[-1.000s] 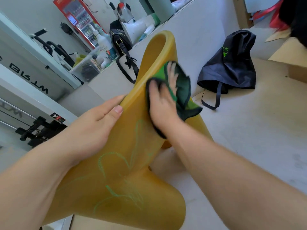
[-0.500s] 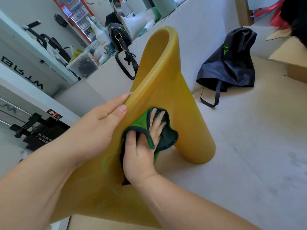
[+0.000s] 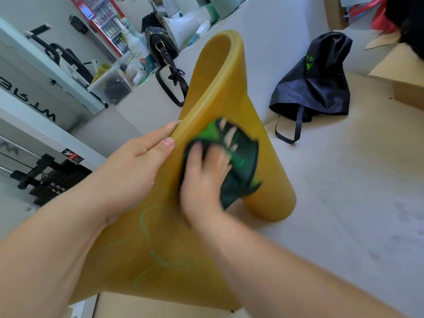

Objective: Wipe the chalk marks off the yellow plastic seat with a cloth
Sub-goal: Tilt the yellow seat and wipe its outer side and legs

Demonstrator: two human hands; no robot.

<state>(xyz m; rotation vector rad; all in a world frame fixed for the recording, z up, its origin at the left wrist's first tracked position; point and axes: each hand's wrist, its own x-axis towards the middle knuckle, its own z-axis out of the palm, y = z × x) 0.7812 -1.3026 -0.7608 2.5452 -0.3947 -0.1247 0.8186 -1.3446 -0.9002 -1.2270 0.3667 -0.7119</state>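
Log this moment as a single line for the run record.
phase: wiping | right hand: presses green cloth on yellow seat | left hand: grips seat edge | green chalk marks: remain lower down

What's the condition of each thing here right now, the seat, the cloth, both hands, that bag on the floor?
Yellow seat: tipped on its side, steadied by hand.
Chalk marks: green lines left on the near part.
Green cloth: bunched, pressed against the seat.
Right hand: holding the cloth, blurred.
Left hand: clasping the seat's edge.
Black bag: slumped on the floor, straps loose.
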